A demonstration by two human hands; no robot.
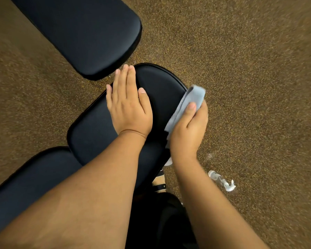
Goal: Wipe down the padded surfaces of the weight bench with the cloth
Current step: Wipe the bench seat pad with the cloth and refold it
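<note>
Seen from the head camera, looking steeply down, three black padded cushions are shown against a brown speckled floor (250,69). The middle pad (97,133), the seat of the weight bench, is crossed by both bare forearms. The left hand (128,106) is laid flat on the far, rounded end of this seat pad, palm down, with its fingers straight and held together and the thumb spread out to the side; nothing is held in it. The right hand (188,130) is placed at the right edge of the same pad, and a folded light blue cloth (188,101) is gripped in it, the thumb pressed on top of the fabric and the other fingers curled beneath it. The cloth is held against the pad's right side edge, with its upper fold standing just past the rim. A second pad (90,33) is seen farther away at upper left, separated from the seat by a narrow gap of floor. A third pad (34,177) is seen at lower left, touching the near end of the seat. On the floor to the right, well apart from the bench, a clear spray bottle (221,180) is lying on its side. Below the right forearm, a foot in a black strapped sandal (159,184) is partly visible.
</note>
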